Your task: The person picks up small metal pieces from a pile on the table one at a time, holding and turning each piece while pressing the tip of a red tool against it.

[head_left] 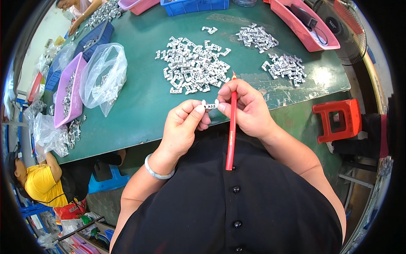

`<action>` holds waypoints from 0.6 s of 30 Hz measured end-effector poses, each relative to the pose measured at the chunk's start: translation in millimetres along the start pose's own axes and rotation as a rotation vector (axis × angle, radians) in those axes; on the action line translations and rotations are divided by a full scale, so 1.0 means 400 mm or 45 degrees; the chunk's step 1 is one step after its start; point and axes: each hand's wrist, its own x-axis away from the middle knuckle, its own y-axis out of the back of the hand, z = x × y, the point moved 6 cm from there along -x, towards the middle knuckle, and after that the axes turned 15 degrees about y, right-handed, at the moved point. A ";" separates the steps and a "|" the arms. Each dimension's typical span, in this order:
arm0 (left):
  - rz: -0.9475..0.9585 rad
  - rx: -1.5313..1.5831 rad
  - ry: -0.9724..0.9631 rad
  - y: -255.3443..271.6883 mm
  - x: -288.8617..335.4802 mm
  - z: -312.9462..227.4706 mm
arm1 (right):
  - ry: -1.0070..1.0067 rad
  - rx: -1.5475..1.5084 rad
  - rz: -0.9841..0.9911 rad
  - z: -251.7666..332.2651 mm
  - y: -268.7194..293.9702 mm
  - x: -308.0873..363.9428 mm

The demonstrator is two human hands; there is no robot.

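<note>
Between both hands, just over the table's near edge, is a small white-and-silver metal part with notched ends. My left hand pinches one end between thumb and fingers. At the other end, the fingertips of my right hand hold it too. A red pencil also sits in my right hand, its sharpened tip up and away from me, its blunt end toward my body. Straight ahead lies a large heap of similar metal parts. Two smaller piles, one farther back and one nearer, lie to the right.
A pink basket with a dark device stands at the far right. A blue bin is at the back. On the left are a lilac basket and a clear plastic bag. Co-workers sit left. A red stool stands right.
</note>
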 end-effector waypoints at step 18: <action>-0.022 -0.196 0.014 -0.025 0.015 0.005 | -0.045 -0.065 -0.081 0.003 0.008 -0.008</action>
